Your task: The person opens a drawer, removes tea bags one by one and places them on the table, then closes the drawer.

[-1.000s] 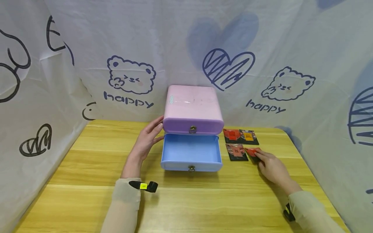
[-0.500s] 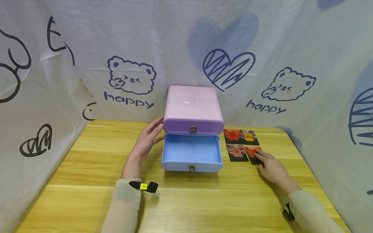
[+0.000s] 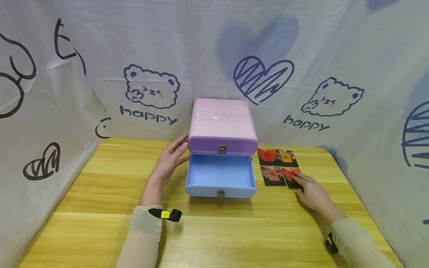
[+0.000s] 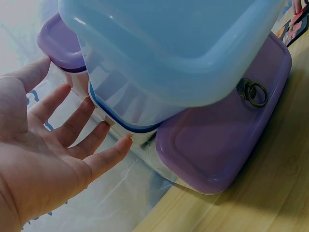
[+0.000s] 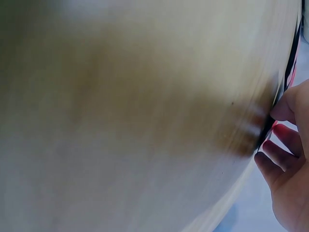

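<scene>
Creased white cloth [image 3: 204, 22] hung behind and at both sides, bearing blue hearts [image 3: 234, 44], bear faces [image 3: 152, 87], word "happy" [image 3: 148, 115]. Yellow wood-grain surface [image 3: 100, 193] stood just before it. Light was pale, soft.

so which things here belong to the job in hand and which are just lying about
Likely in the job:
front right packet, pinched by the right hand
three other packets beside it
pink drawer unit, left hand at its side
open blue drawer

Just surroundings, nothing plainly stray:
wooden table
printed cloth backdrop
black wrist devices
</scene>
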Demonstrator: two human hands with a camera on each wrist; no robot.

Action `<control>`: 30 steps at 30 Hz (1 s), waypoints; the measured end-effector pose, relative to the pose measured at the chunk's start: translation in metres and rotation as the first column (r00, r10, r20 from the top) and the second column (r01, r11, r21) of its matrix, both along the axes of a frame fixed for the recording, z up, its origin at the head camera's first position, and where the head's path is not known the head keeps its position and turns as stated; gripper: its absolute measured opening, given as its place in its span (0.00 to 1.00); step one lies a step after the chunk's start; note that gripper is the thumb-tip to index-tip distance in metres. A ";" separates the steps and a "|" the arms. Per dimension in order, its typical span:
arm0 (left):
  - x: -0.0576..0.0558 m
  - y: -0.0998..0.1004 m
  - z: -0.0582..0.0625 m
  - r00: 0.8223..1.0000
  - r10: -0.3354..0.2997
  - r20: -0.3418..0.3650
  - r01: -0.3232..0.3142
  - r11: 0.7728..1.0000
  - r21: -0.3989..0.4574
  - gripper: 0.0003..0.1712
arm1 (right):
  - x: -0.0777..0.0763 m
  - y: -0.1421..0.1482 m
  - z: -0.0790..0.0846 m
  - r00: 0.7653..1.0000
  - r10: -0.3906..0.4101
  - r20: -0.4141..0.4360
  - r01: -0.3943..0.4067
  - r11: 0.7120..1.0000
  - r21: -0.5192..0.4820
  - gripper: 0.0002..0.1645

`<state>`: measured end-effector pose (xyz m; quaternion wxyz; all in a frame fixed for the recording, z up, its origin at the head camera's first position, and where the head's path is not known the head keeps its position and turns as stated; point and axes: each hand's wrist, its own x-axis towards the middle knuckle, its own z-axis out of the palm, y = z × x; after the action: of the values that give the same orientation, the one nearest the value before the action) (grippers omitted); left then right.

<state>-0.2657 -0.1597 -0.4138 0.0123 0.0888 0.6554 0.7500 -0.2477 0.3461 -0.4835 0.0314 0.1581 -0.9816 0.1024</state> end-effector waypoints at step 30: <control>0.000 0.000 -0.001 1.000 0.000 -0.001 0.000 1.000 0.002 0.33 | 0.003 -0.003 0.006 0.999 -0.029 -0.033 0.026 0.997 -0.072 0.38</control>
<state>-0.2660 -0.1601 -0.4148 0.0122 0.0892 0.6547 0.7505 -0.2448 0.3430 -0.4774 0.0551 0.1451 -0.9787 0.1345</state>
